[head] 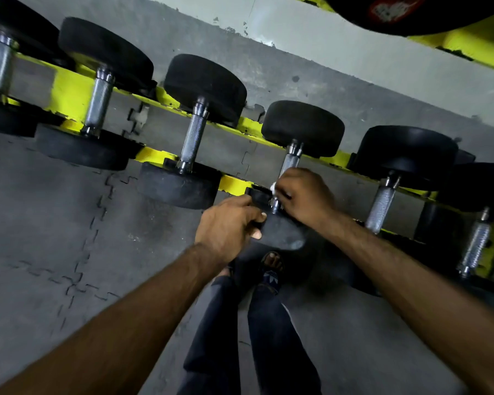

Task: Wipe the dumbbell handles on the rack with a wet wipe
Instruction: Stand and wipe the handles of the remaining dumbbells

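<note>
Grips the near rubber head (283, 236) of one dumbbell (295, 148) with the left hand (226, 226), fingers (253, 216) curled round the head's edge. Clasps a white wet wipe (273, 186) against the knurled steel handle (291, 162) with the right hand (307, 195), fingers (285, 192) clenched about the lower stretch of the bar, just beyond the left fingers and close to the near collar. Only a small tuft of the wipe visible, poking out at the left side of the right fingers; the rest hidden in the fist. Above the right fingers, a short bare length of handle running up to the far head (304, 124). Dumbbell lying across the two yellow rails of the rack (69, 92), handle bridging the gap between them. To the left of both sets of fingers, a left neighbour (193, 138) of the same kind, then two more dumbbells (99, 106) further along, all parked side by side and apart from the hands. To the right of the right fingers, a right neighbour (381, 206), and past it another with a ribbed, spring-like handle (475, 246). Beneath the rack, grey interlocking floor mats (54, 223). Below the fingers, toward the viewer, dark trouser legs (268, 337) and a sandalled foot (273, 260). Far above the fingers, at the top edge, a black weight plate (394, 10) with a red label, blurred.
</note>
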{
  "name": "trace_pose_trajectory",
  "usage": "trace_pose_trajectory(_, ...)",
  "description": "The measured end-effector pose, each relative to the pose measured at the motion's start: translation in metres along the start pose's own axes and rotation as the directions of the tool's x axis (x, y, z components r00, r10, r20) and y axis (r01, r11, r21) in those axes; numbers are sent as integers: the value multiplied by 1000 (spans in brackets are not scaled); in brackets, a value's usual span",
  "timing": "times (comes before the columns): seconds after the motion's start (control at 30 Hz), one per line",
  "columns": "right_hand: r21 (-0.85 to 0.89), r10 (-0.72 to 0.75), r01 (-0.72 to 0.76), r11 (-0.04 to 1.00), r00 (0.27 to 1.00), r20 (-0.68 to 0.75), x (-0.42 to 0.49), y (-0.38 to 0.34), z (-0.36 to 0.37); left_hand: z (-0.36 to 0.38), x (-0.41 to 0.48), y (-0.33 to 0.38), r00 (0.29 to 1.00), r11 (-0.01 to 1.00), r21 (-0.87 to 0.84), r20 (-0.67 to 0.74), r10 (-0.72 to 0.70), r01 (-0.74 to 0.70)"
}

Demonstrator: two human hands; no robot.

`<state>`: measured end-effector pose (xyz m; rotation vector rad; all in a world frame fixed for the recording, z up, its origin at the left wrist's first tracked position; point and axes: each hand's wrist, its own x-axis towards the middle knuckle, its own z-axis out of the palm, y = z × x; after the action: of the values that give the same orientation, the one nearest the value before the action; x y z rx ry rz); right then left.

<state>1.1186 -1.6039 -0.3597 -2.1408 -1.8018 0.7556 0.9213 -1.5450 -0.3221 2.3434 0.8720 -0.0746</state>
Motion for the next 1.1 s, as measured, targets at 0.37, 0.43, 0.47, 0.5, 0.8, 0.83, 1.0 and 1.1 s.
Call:
trace_pose_trajectory(0.37,888,764,-391,-241,488,423,-1,9,24,-7,0,14,997,997,36,34,-74,73)
trace_pose_trajectory(0.43,888,709,-385,-253,551,441,8,24,19,-8,1,16,994,996,43,66,-87,84)
trace_pose_trajectory(0.47,903,701,-359,-237,580,415,15,31,14,-9,1,16,992,995,43,79,-95,92)
trace_pose_trajectory(0.5,913,697,-343,-219,600,392,22,37,11,-9,1,16,991,994,48,90,-103,99)
trace_pose_trajectory(0.8,780,497,-547,-303,608,619,10,49,32,-14,3,21,986,986,129,109,-123,109)
trace_pose_trajectory(0.83,817,526,-467,-339,626,576,18,49,30,-14,3,21,987,986,128,105,-121,107)
trace_pose_trajectory(1.0,816,591,-471,-334,570,571,7,40,27,-15,4,22,988,986,124,94,-124,112)
trace_pose_trajectory(1.1,772,586,-588,-241,546,599,-13,33,22,-15,3,22,990,988,118,86,-111,100)
